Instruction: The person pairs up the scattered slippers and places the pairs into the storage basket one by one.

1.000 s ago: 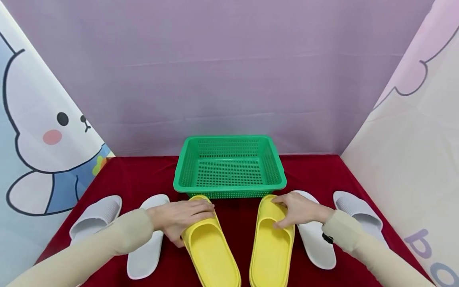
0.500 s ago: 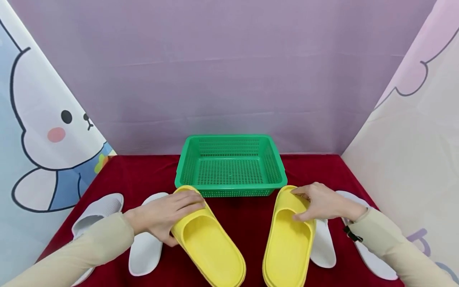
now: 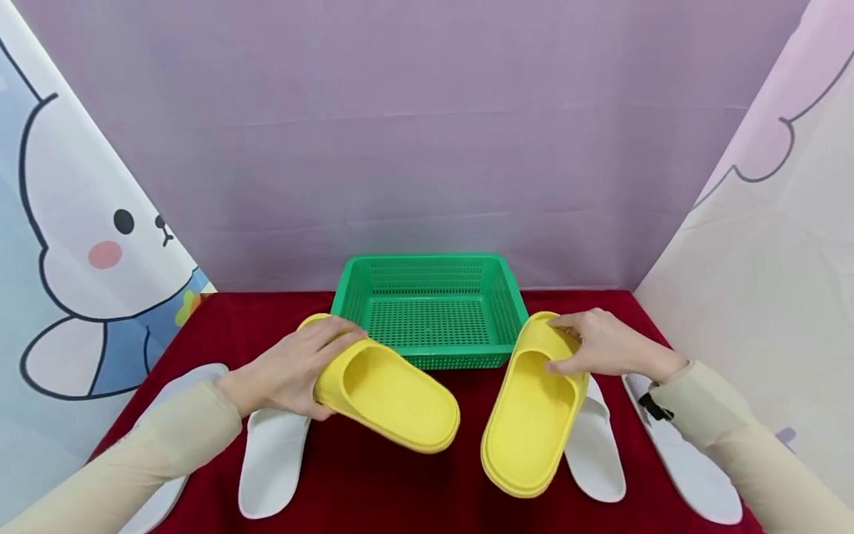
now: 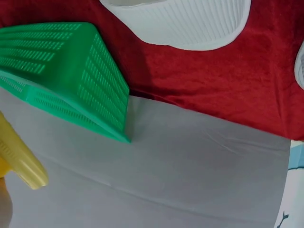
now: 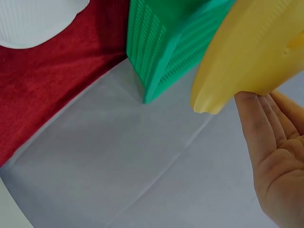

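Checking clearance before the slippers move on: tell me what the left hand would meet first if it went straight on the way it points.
The left hand, gripping the left yellow slipper, points forward and to the right. Going straight on, it would probably meet the green basket first, near its left front corner; depth is hard to judge from the head view.

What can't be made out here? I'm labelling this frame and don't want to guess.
- Left hand: head view hides its fingertips behind the left yellow slipper; left wrist view shows only a sliver.
- Far-left white slipper: mostly hidden by the sleeve.
- Green basket: near corners covered by both yellow slippers.
- Right yellow slipper: cut by the frame edge in the right wrist view.
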`<action>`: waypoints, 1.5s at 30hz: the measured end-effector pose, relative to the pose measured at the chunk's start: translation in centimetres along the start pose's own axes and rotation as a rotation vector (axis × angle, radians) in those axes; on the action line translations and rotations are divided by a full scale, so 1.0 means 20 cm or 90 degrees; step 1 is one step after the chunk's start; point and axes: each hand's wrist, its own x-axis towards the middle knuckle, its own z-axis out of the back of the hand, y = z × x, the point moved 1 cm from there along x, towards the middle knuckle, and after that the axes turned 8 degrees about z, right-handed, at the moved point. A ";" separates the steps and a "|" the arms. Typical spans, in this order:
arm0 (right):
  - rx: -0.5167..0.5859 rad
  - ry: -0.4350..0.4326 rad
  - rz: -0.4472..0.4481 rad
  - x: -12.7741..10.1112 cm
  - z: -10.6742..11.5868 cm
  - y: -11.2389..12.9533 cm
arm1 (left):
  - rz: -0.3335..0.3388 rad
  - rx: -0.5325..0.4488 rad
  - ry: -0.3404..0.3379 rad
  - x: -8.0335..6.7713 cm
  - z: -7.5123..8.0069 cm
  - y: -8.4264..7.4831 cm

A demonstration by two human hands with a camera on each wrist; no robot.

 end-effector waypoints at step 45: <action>0.042 -0.287 -0.195 0.23 0.10 -0.05 | 0.252 0.093 -0.092 0.19 -0.07 0.14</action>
